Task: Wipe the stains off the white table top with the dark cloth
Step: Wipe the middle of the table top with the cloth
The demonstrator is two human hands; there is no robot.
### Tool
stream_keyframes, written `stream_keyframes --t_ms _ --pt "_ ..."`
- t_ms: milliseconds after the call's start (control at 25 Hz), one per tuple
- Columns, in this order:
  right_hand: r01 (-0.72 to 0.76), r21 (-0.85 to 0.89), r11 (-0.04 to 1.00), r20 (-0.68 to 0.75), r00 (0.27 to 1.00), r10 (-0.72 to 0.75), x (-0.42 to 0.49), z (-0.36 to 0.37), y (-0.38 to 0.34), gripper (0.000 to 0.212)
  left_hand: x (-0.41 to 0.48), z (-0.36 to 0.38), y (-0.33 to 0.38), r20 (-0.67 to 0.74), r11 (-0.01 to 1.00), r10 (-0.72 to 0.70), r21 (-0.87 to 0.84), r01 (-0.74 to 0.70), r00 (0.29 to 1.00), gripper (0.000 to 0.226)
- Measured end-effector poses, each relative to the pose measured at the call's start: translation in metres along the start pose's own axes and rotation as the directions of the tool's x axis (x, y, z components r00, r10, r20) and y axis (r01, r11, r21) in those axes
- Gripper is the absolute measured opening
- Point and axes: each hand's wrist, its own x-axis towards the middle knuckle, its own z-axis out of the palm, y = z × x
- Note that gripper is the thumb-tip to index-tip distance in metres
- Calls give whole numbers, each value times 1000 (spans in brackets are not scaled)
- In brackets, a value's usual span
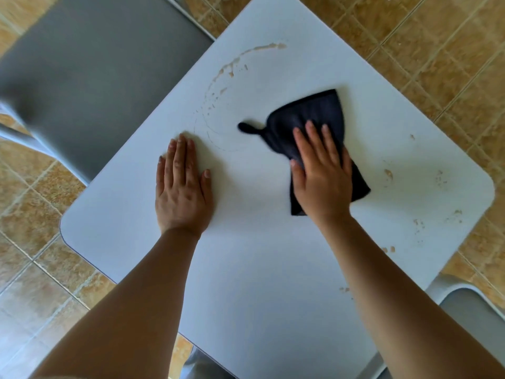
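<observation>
The white table top (246, 269) fills the middle of the view, set at an angle. A dark navy cloth (317, 113) lies flat on it right of centre, one knotted corner pointing left. My right hand (322, 173) presses palm-down on the cloth, fingers spread. My left hand (181, 184) rests flat on the bare table to the left, holding nothing. A curved tan stain (235, 61) arcs across the far part of the table. Scattered tan specks (388, 173) mark the right side near the corner.
A grey chair seat (95, 77) stands at the far left edge of the table. Another grey chair (470, 310) shows at the lower right. Tan floor tiles (437, 50) surround the table.
</observation>
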Motion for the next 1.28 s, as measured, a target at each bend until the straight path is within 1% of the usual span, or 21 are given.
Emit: stream_keyframes --t_ms 80,160,200,280,360,400,480,560,600,640,680,760,840,880,960,1040,1120,1160,1280 --pt "-146 -28 989 51 988 147 24 -1 14 51 0 0 0 12 1000 0 7 0 1000 58" --pt "-258 -9 966 90 962 258 62 1 13 55 1 0 0 22 1000 -1 10 1 1000 59" --pt "-287 14 958 97 954 284 83 2 8 55 1 0 0 23 1000 -2 10 2 1000 59" --pt "-293 42 955 135 949 285 118 6 -10 56 0 0 -1 22 1000 -2 14 2 1000 59" --pt "-237 37 971 157 961 229 134 12 -36 56 0 0 0 22 1000 2 15 -2 1000 59" --pt "-186 45 982 149 973 177 133 15 -50 56 0 -1 -1 21 1000 0 14 0 1000 59" --pt "-43 61 997 76 996 39 114 19 -71 53 0 -1 -1 17 1000 -10 10 10 1000 59" --pt "113 45 993 -10 994 -113 79 19 -70 48 0 -2 -2 18 1000 -9 3 9 1000 59" --pt "148 30 988 -35 988 -147 60 19 -62 46 0 -2 -2 20 1000 -8 2 8 1000 59" --pt "146 21 989 -46 988 -145 45 17 -50 45 0 -2 -1 21 1000 -7 3 7 1000 60" --pt "113 12 994 -45 993 -112 35 14 -37 45 0 -2 -1 20 1000 -5 3 5 1000 59" --pt "-28 -16 999 -13 1000 28 40 8 -17 48 1 -2 -1 23 1000 -1 3 1 1000 59" --pt "-187 -13 982 51 981 187 70 7 -11 53 2 -1 -1 25 1000 2 7 -2 1000 59" --pt "-241 12 971 84 967 239 91 7 -13 55 1 -1 -2 29 1000 2 10 -2 1000 59" --pt "-276 46 960 132 954 268 129 8 -27 56 1 -1 -3 32 1000 8 18 -9 999 59" --pt "-225 53 973 149 965 215 147 13 -50 56 0 0 -3 31 1000 6 21 -7 999 59" --pt "-108 66 992 143 985 98 147 19 -76 56 0 -1 -3 24 1000 1 17 -1 1000 59" --pt "-37 69 997 122 992 28 139 23 -88 54 0 -1 -4 21 1000 0 14 -1 1000 59" --pt "160 68 985 -22 987 -159 101 31 -106 48 -3 -1 -5 3 1000 0 -1 0 1000 59"
